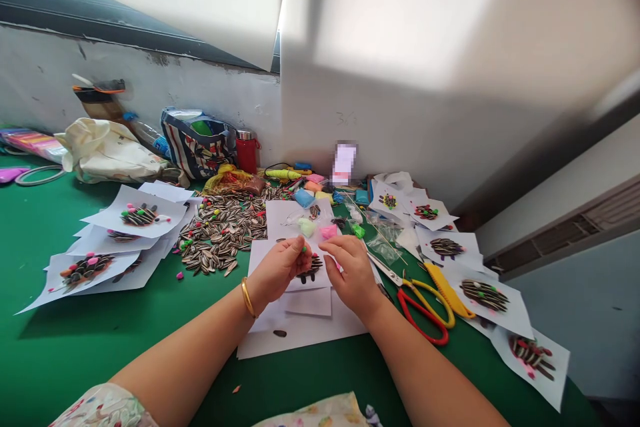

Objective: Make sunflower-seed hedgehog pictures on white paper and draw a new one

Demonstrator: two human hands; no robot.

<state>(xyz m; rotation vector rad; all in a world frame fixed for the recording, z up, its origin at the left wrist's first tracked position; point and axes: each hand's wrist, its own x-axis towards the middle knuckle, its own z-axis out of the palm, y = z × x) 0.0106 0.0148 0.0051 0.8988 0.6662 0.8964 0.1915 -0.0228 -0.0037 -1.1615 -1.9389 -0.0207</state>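
cam: head | dir: fwd+dn | rng: close, over hands (280, 270), tbl (125, 333)

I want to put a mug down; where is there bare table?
A wide patch of bare table lies between the left papers, seeds and left forearm, with one pink bit near the seeds. Crowded: along the wall, bags and red flask; to the right, scissors and sheets.

Seed figure (315, 269), centre of frame: partly hidden behind left grip (280, 268). Green bit (304, 249) at its fingertips: too small to identify. Pixelated patch (345, 163), upper centre: unreadable. Faint scrawl (346, 118) above it: illegible. Pink item (13, 175): cut by left edge. Sleeve (107, 407): cut by bottom edge.
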